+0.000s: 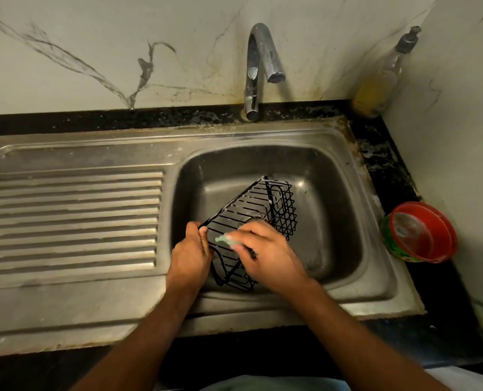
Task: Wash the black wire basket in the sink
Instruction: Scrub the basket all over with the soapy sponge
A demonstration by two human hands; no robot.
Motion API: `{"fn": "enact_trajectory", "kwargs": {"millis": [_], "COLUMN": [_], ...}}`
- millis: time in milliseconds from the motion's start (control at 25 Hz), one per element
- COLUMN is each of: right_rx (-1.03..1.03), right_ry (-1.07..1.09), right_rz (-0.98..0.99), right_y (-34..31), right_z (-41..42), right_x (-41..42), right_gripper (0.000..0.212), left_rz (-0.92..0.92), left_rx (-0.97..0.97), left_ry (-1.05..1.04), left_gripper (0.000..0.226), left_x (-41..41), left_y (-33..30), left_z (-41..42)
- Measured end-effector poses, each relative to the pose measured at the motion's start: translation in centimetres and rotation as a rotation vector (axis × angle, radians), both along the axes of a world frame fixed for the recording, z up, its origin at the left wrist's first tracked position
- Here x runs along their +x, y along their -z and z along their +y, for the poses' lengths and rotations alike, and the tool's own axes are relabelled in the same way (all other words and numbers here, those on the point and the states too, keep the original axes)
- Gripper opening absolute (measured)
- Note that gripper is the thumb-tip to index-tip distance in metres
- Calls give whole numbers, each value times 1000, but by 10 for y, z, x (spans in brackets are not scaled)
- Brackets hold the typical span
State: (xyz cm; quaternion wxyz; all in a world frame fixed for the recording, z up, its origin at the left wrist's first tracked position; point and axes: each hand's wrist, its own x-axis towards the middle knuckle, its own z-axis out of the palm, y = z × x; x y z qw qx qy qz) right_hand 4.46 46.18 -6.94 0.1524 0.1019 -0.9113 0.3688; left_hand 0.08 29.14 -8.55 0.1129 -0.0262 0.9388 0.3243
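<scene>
Over the sink [356,221], the left hand [189,255] grips the near-left edge of the tilted black wire basket [260,210]. The right hand [265,252] pinches a green scrubber [226,239] against its wires.

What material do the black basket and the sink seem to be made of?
Black basket: probably metal wire with a black coating; the thin rods keep a rigid grid. Sink: likely stainless steel, brushed and dull; it is grey, with soft reflections and pressed drainer ribs.

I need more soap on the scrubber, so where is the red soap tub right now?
In the head view the red soap tub sits on the black counter just right of the sink, below the pump bottle.
</scene>
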Motion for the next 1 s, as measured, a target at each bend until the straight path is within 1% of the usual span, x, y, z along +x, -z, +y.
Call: {"fn": "enact_trajectory", "kwargs": {"millis": [80,160,240,280,360,440,520,600,680,760,800,840,920,1000], "right_rx": [109,164,179,172,145,155,236,344,394,359,333,311,232,230], "right_ry": [-35,73,189,180,36,-96,-126,-78,69,204,205,153,-24,-189], "right_rz": [-126,-318,-425,-417,-360,-373,-395,-395,-466,-529,-550,-565,-585,-564], "right_y": [-7,-13,-19,-23,-30,-40,-45,-38,-30,-25,-26,-30,-45,-58], "right_z": [11,31,43,41,23,3,1,14,33,45,43,34,5,-26], "right_x": [-10,-28,-40,-42,-37,-25,-29,-54,-79,-92,-92,-88,-75,-62], "right_gripper": [20,25,27,28,29,28,25,19,22,24,25,26,31,32], "left_rz": [14,31,36,39,44,55,56,38,24,21,18,13,6,-9], "left_rx": [-2,-8,-16,-15,-11,-14,-27,-45,-56,-47,-42,-41,-49,-32], "left_ry": [5,11,27,33,37,36,34,39,40,42,45,46,50,52], "left_gripper": [44,54,59,60,61,54,43,40,39,38,38,38,37,30], "left_x": [1,1,1,1,0,-1,-1,-1,-1,0,0,0,-2,-1], "left_y": [-1,1,3,3,4,5,7,8,9,9,9,8,8,4], "left_z": [0,0,-1,-2,-1,0,0,0,-1,-1,-1,-1,-1,-1]}}
